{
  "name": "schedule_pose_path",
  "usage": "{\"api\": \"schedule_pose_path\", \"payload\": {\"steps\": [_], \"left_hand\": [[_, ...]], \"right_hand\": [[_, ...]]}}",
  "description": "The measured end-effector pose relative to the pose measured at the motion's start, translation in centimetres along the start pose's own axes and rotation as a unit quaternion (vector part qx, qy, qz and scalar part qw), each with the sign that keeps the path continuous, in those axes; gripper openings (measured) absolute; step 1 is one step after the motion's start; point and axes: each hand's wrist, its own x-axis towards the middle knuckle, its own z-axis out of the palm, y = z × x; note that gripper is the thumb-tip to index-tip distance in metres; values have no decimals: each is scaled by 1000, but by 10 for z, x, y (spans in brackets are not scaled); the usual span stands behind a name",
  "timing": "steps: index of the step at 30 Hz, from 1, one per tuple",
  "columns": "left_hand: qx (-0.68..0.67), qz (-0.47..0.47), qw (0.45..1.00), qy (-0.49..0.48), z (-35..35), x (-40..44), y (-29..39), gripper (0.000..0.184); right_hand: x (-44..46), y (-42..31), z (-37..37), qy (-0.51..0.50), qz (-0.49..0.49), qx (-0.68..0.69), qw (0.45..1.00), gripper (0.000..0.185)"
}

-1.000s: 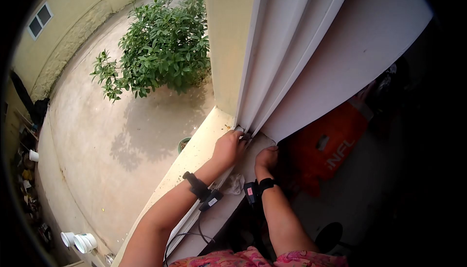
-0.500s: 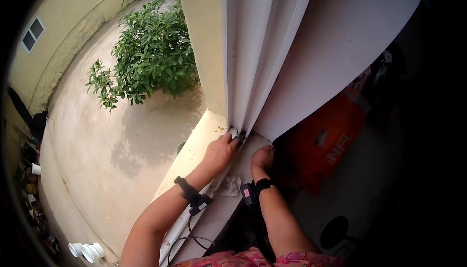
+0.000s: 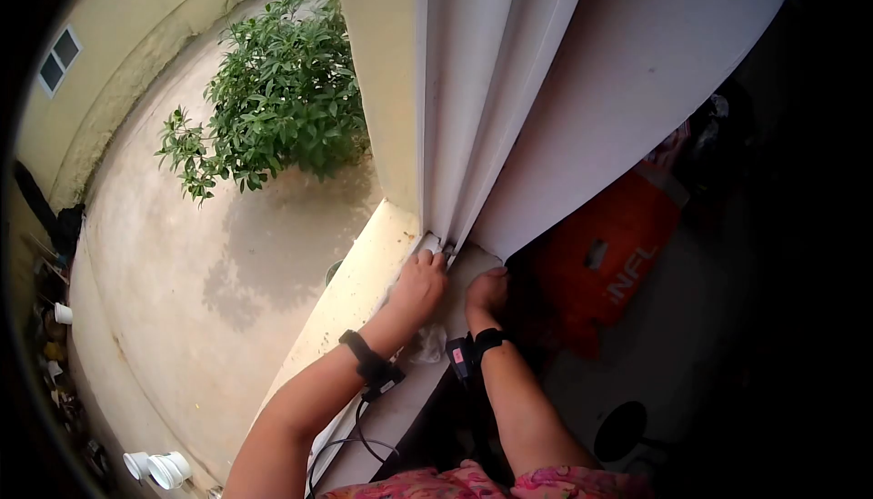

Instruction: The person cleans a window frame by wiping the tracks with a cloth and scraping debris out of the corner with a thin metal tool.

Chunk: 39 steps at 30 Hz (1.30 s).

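My left hand (image 3: 420,283) is at the lower corner of the white window frame (image 3: 441,117), its fingers bent and pressed together in the track. Something small and dark shows by the fingertips, too little to name. My right hand (image 3: 486,292) is curled at the inner edge of the windowsill (image 3: 469,267), just below the corner of the white inner wall (image 3: 627,90); what it grips, if anything, is hidden. Between my forearms a crumpled whitish wad (image 3: 427,344) lies on the sill. Black straps with small boxes circle both wrists, and a cable hangs from the left one.
Outside stand a leafy bush (image 3: 282,94) and a yellow wall (image 3: 136,72), with white buckets (image 3: 168,470) on the concrete ground (image 3: 155,317). Indoors, an orange bag (image 3: 600,254) with lettering lies to the right, near a dark round object (image 3: 621,431).
My left hand has turned a little, its knuckles now higher and its wrist shifted right toward the whitish wad. My right hand stays at the sill edge.
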Motion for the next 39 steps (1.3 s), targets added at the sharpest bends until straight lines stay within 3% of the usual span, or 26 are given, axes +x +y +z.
{"api": "schedule_pose_path", "payload": {"steps": [7,13,17,21,26,29,33,35,39], "left_hand": [[-79,39,994,-60,-14,-57,-9,15],[-147,18,982,-116,-23,-115,-11,15],[-106,64,980,-155,-51,-125,-8,18],[-151,-29,984,-90,-85,-93,-7,24],[-156,3,987,-24,-59,-54,-17,24],[-101,37,994,-36,-37,-54,-18,23],[-89,8,995,-46,-24,-74,-6,23],[-70,-16,991,-114,-31,-86,0,23],[-118,-21,989,-91,-39,-133,0,22]], "right_hand": [[7,6,14,30,-14,25,999,51],[1,3,6,16,-20,23,999,48],[6,7,9,1,-12,17,1000,48],[4,2,3,-32,1,-1,999,47],[4,2,6,-13,-1,3,1000,47],[2,0,3,-17,-6,-4,1000,48],[-3,-3,5,30,-1,24,999,53],[0,1,9,40,-6,27,999,53],[7,5,13,19,-9,33,999,52]]}}
